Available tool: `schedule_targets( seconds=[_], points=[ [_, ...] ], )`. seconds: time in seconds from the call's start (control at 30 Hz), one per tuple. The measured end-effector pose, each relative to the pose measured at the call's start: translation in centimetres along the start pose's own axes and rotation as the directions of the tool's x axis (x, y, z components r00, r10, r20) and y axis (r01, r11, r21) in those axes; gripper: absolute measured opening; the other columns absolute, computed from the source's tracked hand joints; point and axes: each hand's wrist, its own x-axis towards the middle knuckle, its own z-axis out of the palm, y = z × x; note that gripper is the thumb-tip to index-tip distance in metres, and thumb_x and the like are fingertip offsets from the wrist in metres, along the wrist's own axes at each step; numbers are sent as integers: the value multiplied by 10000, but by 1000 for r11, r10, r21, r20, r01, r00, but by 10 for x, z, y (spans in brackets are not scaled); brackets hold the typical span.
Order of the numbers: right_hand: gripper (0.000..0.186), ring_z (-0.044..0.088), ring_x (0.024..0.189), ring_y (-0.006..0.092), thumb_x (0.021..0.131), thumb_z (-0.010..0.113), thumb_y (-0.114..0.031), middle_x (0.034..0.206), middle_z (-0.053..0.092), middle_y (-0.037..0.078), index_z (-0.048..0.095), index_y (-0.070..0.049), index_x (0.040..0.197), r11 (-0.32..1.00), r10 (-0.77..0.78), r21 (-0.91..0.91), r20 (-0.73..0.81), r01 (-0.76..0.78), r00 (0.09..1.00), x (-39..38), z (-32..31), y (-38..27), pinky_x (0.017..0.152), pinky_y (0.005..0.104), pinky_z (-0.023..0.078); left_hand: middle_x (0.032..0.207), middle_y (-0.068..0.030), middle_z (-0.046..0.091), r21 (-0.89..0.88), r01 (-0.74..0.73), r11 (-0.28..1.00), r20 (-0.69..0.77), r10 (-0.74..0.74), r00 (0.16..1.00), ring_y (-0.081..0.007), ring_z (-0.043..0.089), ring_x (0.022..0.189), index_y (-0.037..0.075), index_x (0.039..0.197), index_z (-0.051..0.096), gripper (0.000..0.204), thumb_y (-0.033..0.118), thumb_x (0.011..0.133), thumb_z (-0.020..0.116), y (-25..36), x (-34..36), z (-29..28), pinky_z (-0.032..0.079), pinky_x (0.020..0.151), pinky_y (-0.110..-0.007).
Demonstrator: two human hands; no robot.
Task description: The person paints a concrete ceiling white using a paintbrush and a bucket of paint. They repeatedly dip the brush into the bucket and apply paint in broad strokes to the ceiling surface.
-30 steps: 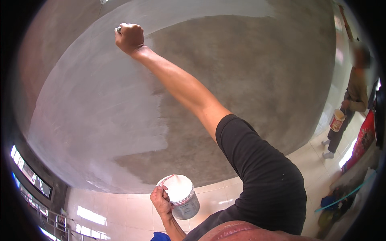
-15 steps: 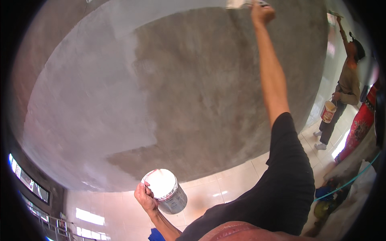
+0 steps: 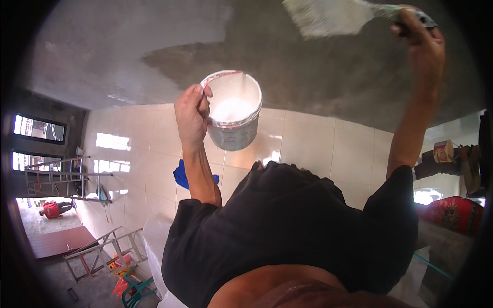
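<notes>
A grey bucket (image 3: 233, 137) is standing out just above the centre, toward twelve o'clock, with white liquid (image 3: 235, 109) showing in its pale interior and a red-and-white strip (image 3: 221, 78) following part of its rim. The left hand (image 3: 192, 110) is gripping the bucket at its nine-to-ten-o'clock edge, the fingers curling closely over the rim. A wide, flat brush (image 3: 334, 18) is occupying one o'clock, its pale bristles pointing toward nine and its handle toward three. The right hand (image 3: 423, 38), at two o'clock, is holding this handle, the fingers closing around it; whether the bristles are touching the wall cannot be told. The grey wall (image 3: 287, 66) is spanning the field from ten to two o'clock, lighter toward eleven and darker brown-grey toward one. Below it, pale floor tiles (image 3: 308, 138) are reflecting bright patches. A blue cloth-like item (image 3: 183, 174) is lying at eight o'clock, beside the left forearm, and the wearer's black shirt (image 3: 298, 220) is filling the area between five and six. Farther out, a metal stepladder (image 3: 95, 252) is appearing at eight o'clock, a green chair (image 3: 134, 288) at seven, and a distant person in red (image 3: 51, 209) between eight and nine. At three o'clock, a small tub (image 3: 443, 152) is showing beside a co-worker's dark trousers (image 3: 429, 168).
</notes>
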Motion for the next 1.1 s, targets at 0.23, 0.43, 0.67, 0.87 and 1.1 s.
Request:
schedule_targets(
  seconds=[0.23,0.43,0.67,0.87,1.1],
  points=[
    [193,653,632,136,832,719,-94,810,704,73,671,31,972,955,286,-78,503,-287,815,-91,91,23,524,223,479,509,97,301,-5,32,999,153,-31,988,-11,210,432,29,802,588,286,220,979,472,13,9,0,157,396,-219],
    [175,612,557,133,770,765,-89,724,690,87,705,5,905,965,261,-193,617,-178,743,-133,141,51,511,241,467,507,91,313,79,66,995,249,-84,965,-15,228,441,26,796,607,302,232,976,481,21,14,1,169,413,-224],
    [240,619,539,248,715,757,-143,647,636,150,716,-38,928,880,297,-452,760,144,578,-165,168,82,523,345,474,521,83,337,118,111,987,353,-146,924,-18,250,464,21,804,628,301,231,970,489,21,18,1,175,441,-225],
    [240,641,617,290,703,726,-151,676,651,145,725,-62,926,851,308,-483,778,208,547,-179,177,91,596,386,501,514,89,330,158,93,983,396,-149,906,-19,241,458,22,805,614,298,244,967,499,12,20,0,188,430,-224],
    [246,645,633,304,704,713,-151,692,657,147,726,-58,931,819,335,-511,795,261,505,-186,178,95,616,401,510,511,88,333,150,79,986,408,-135,903,-23,238,446,22,809,607,299,254,966,503,13,17,4,194,416,-227]
  ],
)
